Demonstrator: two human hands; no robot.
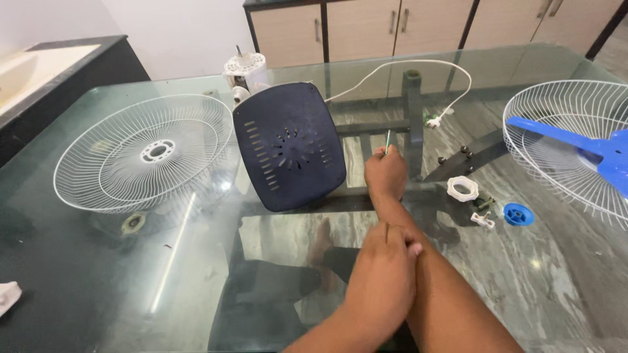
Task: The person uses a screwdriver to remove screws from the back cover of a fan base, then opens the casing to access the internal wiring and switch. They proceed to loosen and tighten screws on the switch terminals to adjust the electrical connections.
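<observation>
**Fan in pieces, motor housing under the screwdriver**

Nearest the camera, the left hand [383,284] lies at lower centre of the frame, fingers folded over the right forearm and holding nothing else. Beyond it the right hand [386,173] is closed around a thin green-handled screwdriver [387,141], held upright just right of the dark blue motor housing [289,145], which lies vent-side up at centre frame on the glass tabletop [163,274].

Judging by how things lie, the fan is well apart. The white front grille [144,151] rests alone at left. The rear grille [566,140] sits at the right edge with the blue blade [589,147] lying in it. A white ring nut [462,188], a blue blade cap [518,214] and a few small screws and clips [483,210] are loose at right of centre. The white motor [244,70], shaft up, shows behind the housing, with its white power cord [418,65] looping across the upper middle. Whether any screws remain in the housing cannot be told.

No package, label or sign shows anywhere; only a scrap of white cloth [8,295] at the lower left edge.
</observation>
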